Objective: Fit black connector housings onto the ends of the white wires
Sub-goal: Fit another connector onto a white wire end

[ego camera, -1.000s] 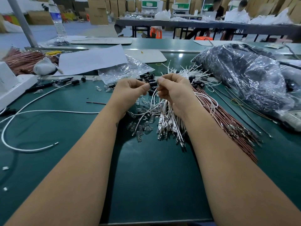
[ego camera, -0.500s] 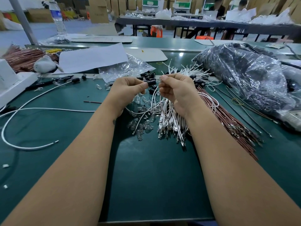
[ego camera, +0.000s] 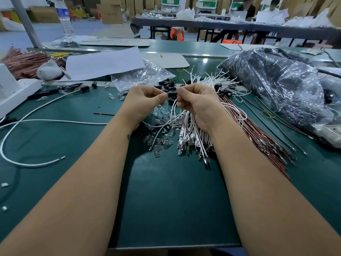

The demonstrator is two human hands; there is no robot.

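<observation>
My left hand [ego camera: 143,100] pinches a black connector housing [ego camera: 172,93] between thumb and fingers. My right hand [ego camera: 198,102] meets it from the right and pinches a white wire [ego camera: 170,115] at the housing's end; the wire hangs down between the hands. Below them lies a bundle of white wires [ego camera: 191,137] with metal terminals at the near ends. Loose black housings [ego camera: 168,84] are heaped just behind my hands.
Small clear glass bulbs [ego camera: 158,143] are scattered left of the bundle. Brown wires [ego camera: 258,137] fan out to the right. A crinkled plastic bag [ego camera: 276,84] of dark parts fills the right side. A long white cable [ego camera: 36,122] loops on the green mat [ego camera: 175,200] at left.
Both hands stay together at the same spot; the view has dipped slightly. The housing now shows between the fingertips with the wire at its end.
</observation>
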